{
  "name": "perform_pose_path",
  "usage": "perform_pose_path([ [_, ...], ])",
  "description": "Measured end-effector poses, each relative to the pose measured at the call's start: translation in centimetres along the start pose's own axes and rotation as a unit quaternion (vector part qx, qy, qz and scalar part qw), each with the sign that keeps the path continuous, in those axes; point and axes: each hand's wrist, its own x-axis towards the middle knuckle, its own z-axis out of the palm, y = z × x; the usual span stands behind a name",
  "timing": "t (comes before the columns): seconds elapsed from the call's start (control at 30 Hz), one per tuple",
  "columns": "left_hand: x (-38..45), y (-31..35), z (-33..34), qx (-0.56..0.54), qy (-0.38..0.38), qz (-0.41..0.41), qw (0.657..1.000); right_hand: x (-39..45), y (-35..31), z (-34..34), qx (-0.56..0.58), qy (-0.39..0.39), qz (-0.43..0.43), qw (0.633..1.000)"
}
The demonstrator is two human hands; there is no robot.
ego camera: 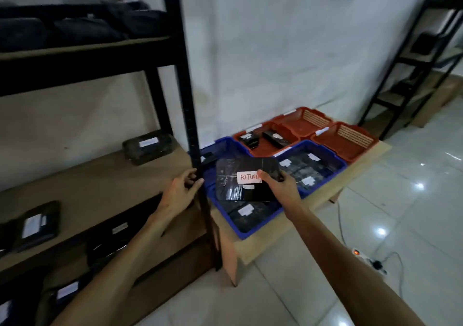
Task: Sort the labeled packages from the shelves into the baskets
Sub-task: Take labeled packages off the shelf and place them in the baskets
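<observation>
My right hand (280, 184) grips a flat black package (235, 175) with a white label reading "RETURN", held above the near blue basket (240, 230). That basket holds other black labeled packages. My left hand (181, 188) is wrapped around the black upright post (193, 135) of the shelf unit. More black labeled packages lie on the shelves: one (147, 146) at the right end of the middle shelf, one (37, 225) at its left, others lower down and on the top shelf.
A low wooden table (325, 198) carries three blue baskets (323, 160) and three red baskets (348, 138); one red basket (265, 138) holds two dark packages. A power strip (368, 260) with cables lies on the tiled floor. A second black rack (413, 57) stands at the right.
</observation>
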Motion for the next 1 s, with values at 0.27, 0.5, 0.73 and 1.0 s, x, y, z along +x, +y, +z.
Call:
perform_pose_path([
  [0.27,3.5,8.8,14.1,0.042,-0.085,0.051,0.994,4.5,3.4,-14.3,0.101,0.103,0.067,0.987],
  [0.5,11.0,13.5,23.3,0.063,-0.158,0.079,0.982,11.3,5.1,-21.1,0.131,0.149,0.099,0.975],
  [0.73,23.3,18.1,32.4,0.047,-0.209,0.137,0.967,24.3,5.1,-25.4,0.098,0.186,0.135,0.968],
  [1.0,35.5,22.1,42.1,0.074,-0.274,0.160,0.945,38.4,2.6,-30.0,0.091,0.200,0.148,0.964],
])
